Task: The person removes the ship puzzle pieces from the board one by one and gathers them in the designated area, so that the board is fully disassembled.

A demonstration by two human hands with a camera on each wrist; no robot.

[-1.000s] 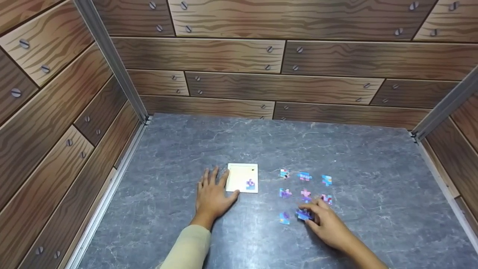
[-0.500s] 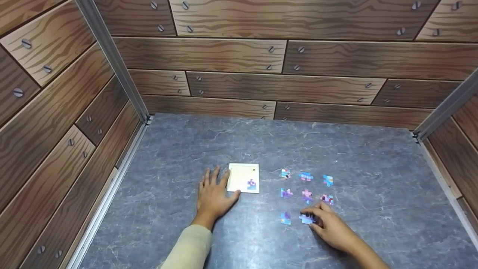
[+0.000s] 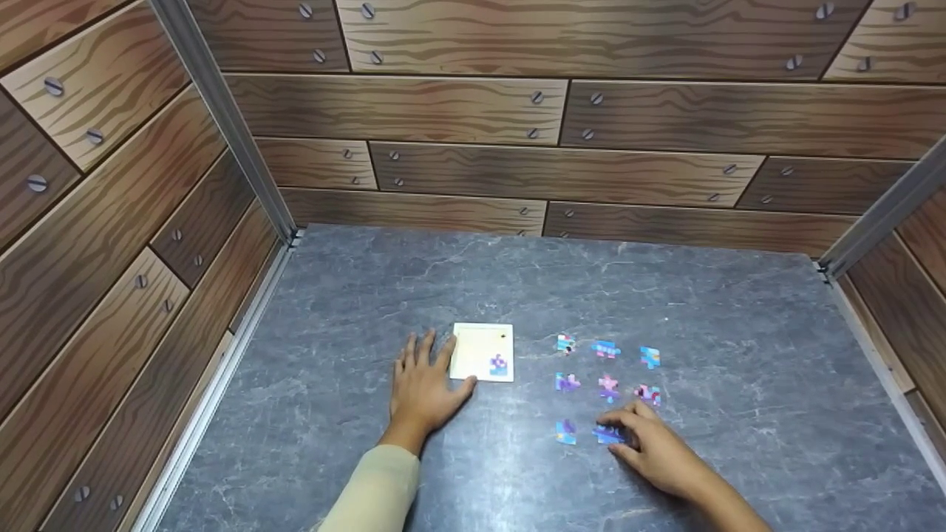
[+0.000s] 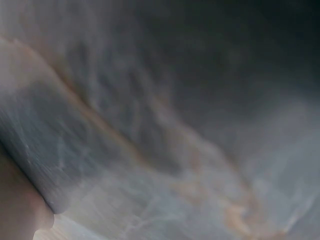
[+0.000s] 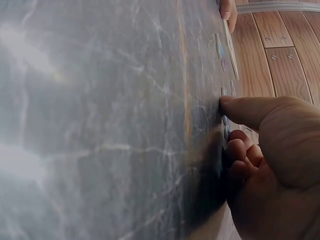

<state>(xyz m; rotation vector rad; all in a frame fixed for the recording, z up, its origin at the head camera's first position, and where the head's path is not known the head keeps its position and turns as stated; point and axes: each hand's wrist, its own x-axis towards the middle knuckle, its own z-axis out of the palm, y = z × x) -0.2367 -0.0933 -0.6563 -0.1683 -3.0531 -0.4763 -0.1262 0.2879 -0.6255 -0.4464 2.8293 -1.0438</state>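
In the head view, my left hand (image 3: 421, 393) lies spread on the table beside a small cream puzzle board (image 3: 471, 351). Its index fingertip is at the board's left edge, the thumb near the lower edge. One purple and blue jigsaw piece (image 3: 499, 365) sits in the board's lower right corner. My right hand (image 3: 654, 449) pinches a blue-purple jigsaw piece (image 3: 607, 434) low over the table, its fingers partly covering the piece. Thumb (image 5: 245, 111) and curled fingers show close to the table in the right wrist view. The left wrist view is mostly blurred tabletop.
Several loose jigsaw pieces lie spaced in rows right of the board, among them a pink one (image 3: 608, 386), a purple one (image 3: 567, 382) and a corner-like one (image 3: 566, 431). The grey marbled table (image 3: 369, 281) is enclosed by wood-patterned walls (image 3: 458, 111).
My right hand has turned the blue-purple piece and brought it slightly right, so it now lies flatter between thumb and fingers. The left hand and the board have stayed in place.
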